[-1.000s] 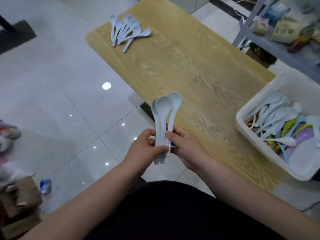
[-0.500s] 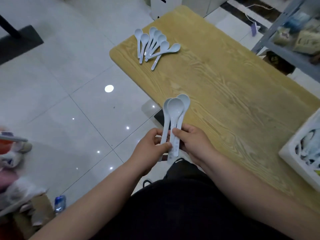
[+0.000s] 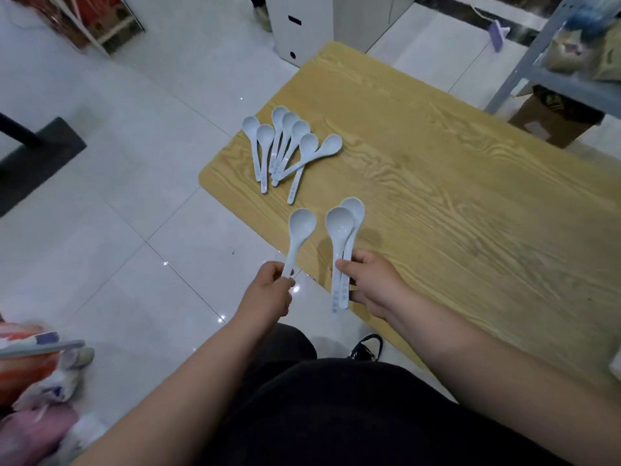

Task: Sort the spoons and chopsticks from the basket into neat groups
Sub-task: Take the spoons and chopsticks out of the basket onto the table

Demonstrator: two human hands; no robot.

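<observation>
My left hand [image 3: 270,290] pinches the handle of one pale blue spoon [image 3: 300,232], bowl pointing away from me, over the table's near left edge. My right hand [image 3: 373,284] grips two stacked pale blue spoons [image 3: 342,230] by their handles, a short way right of the single spoon. A fanned group of several matching spoons [image 3: 285,149] lies on the wooden table [image 3: 453,203] near its left corner, beyond both hands. The basket and any chopsticks are out of view.
White tiled floor lies left of the table. A white cabinet [image 3: 302,25] stands past the table's far end, and a grey metal shelf [image 3: 564,58] with a cardboard box [image 3: 554,119] under it is at the right. Bags and clutter [image 3: 37,381] sit at lower left.
The three spoons held together between both hands have been split: my left hand took one spoon away to the left, my right keeps two. The view turned left, so the basket left the frame.
</observation>
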